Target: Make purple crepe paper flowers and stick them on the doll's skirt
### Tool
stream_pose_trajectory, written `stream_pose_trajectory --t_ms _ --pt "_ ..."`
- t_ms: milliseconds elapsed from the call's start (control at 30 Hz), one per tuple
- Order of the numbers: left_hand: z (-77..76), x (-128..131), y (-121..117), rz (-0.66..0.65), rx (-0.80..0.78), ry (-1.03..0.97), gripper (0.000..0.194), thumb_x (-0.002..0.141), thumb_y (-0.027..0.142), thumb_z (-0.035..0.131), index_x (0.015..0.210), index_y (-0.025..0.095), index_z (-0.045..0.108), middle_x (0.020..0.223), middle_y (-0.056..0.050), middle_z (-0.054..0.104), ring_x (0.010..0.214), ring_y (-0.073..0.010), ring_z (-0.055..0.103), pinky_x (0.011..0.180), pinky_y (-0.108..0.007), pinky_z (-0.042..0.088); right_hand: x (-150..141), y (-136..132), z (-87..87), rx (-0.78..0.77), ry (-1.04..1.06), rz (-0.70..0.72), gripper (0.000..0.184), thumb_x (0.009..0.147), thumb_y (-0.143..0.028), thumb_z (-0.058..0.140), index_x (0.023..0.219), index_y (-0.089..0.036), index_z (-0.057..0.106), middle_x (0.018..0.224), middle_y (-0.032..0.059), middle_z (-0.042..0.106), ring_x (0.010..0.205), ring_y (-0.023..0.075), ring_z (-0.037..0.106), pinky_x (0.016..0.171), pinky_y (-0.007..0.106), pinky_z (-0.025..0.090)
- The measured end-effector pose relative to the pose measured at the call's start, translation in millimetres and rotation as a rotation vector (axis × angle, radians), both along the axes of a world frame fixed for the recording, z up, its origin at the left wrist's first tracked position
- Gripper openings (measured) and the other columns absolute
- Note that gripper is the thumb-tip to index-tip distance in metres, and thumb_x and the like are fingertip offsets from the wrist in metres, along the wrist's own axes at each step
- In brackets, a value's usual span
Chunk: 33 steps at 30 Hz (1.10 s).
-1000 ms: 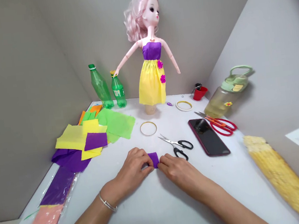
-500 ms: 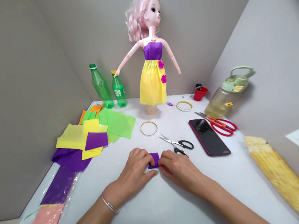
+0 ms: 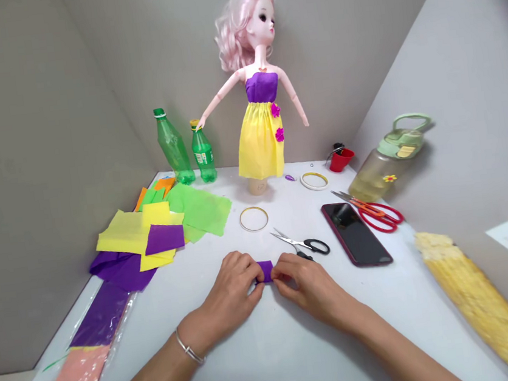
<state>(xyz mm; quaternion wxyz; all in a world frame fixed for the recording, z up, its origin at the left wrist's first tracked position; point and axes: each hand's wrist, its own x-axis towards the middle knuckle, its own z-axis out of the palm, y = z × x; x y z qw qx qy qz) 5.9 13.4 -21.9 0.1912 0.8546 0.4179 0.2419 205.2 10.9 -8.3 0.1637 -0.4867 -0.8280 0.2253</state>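
Note:
A small piece of purple crepe paper [image 3: 265, 271] is pinched between my two hands, low over the front middle of the white table [image 3: 238, 376]. My left hand [image 3: 237, 283] grips its left end with thumb and fingertips. At the right end, the fingers of my right hand [image 3: 303, 279] are closed on it. Black-handled scissors [image 3: 306, 244] lie just beyond my right hand, one handle loop partly hidden. Farther back stands a pink-haired doll [image 3: 259, 135] in a purple top and yellow skirt with two magenta flowers.
On the left are coloured paper sheets [image 3: 205, 208] and a plastic packet [image 3: 87, 338]. Green bottles [image 3: 204, 156] stand behind. To the right lie a phone [image 3: 355, 234], red scissors [image 3: 380, 216], a water bottle [image 3: 375, 170] and a yellow bundle [image 3: 481, 299]. Rings [image 3: 255, 229] lie near the doll.
My left thumb has moved up against the fingers at the paper's left end. The purple paper looks a little narrower in height. My right fingers have shifted slightly along its right edge.

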Motion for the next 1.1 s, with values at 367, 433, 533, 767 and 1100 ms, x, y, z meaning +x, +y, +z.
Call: stream_pose_trajectory --t_ms 367,433,533,767,1100 --pt "-1.4 -1.6 1.0 -0.025 0.001 0.010 0.011 0.089 0.014 0.053 0.083 0.021 0.058 0.084 -0.002 0.056 0.088 -0.0203 0.048 0.087 -0.038 0.041 0.0 2.0 -5.1 0.034 -0.066 0.088 0.010 0.092 -0.019 0.059 0.093 -0.021 0.068 0.089 0.0035 0.061 0.084 0.0170 0.059 0.070 0.026 0.046" --pt "-1.4 -1.7 0.8 -0.024 -0.004 0.020 0.011 0.089 0.014 0.054 0.082 0.021 0.058 0.084 -0.002 0.057 0.088 -0.0201 0.048 0.087 -0.037 0.041 -0.3 3.0 -7.3 0.046 -0.062 0.081 0.011 0.092 -0.019 0.058 0.092 -0.021 0.069 0.088 0.0031 0.061 0.083 0.0165 0.059 0.070 0.026 0.046" --pt "-1.4 -1.7 0.8 -0.026 -0.009 0.018 0.010 0.089 0.015 0.055 0.083 0.021 0.058 0.084 -0.002 0.057 0.087 -0.0197 0.047 0.088 -0.037 0.040 -0.3 3.3 -9.7 0.049 -0.051 0.078 0.012 0.093 -0.018 0.057 0.091 -0.021 0.069 0.087 0.0027 0.060 0.082 0.0161 0.059 0.070 0.026 0.045" --pt "-5.3 -2.6 4.8 -0.037 -0.007 0.005 0.011 0.092 0.021 0.055 0.083 0.022 0.061 0.086 -0.001 0.059 0.089 -0.0190 0.049 0.097 -0.041 0.036 1.6 3.3 -12.8 0.041 -0.017 0.060 0.015 0.094 -0.020 0.056 0.086 -0.020 0.068 0.084 0.0021 0.059 0.078 0.0153 0.058 0.069 0.026 0.045" --pt "-5.3 -6.7 9.9 -0.021 -0.102 0.005 0.010 0.091 0.021 0.059 0.082 0.022 0.064 0.082 0.000 0.061 0.086 -0.0185 0.050 0.090 -0.038 0.037 4.8 5.0 -8.5 -0.060 0.030 0.032 0.018 0.092 -0.016 0.055 0.079 -0.020 0.066 0.080 0.0005 0.059 0.075 0.0146 0.057 0.068 0.025 0.042"
